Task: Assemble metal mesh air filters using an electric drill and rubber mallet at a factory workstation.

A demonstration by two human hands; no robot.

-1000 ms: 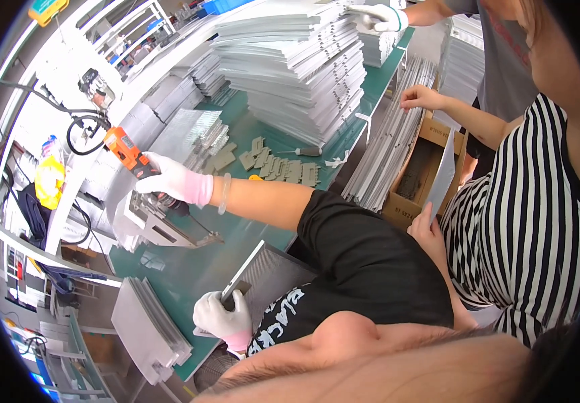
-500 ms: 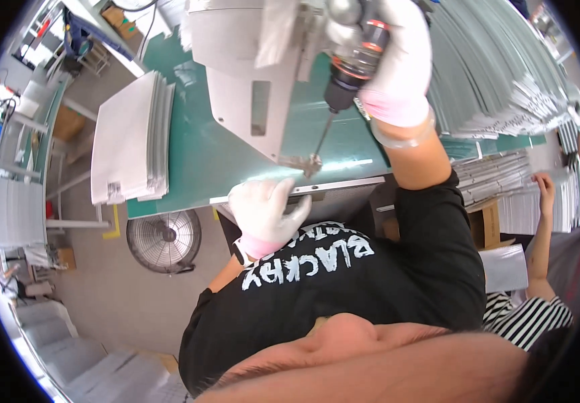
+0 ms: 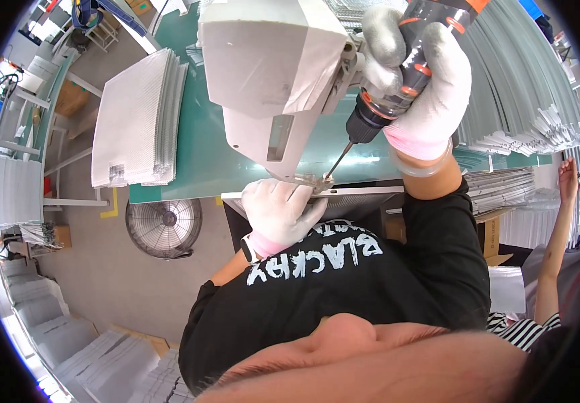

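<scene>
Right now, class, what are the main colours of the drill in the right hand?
Mainly black and orange; the drill shows best in the head view.

A worker wears a black short-sleeved T-shirt (image 3: 330, 292), its chest printed with rough, brush-style white lettering (image 3: 301, 264) in two rows. Snug white knit gloves (image 3: 263, 201) cover the left hand (image 3: 282, 213) and the right hand (image 3: 441, 87), the right one's fingertips smudged grey, each finished with a pale pink cuff (image 3: 416, 144). A translucent, whitish bangle (image 3: 425, 171) circles the right wrist; a narrow black-and-white band (image 3: 249, 248) sits at the left. The loose black sleeves (image 3: 448, 225) look plain.
</scene>
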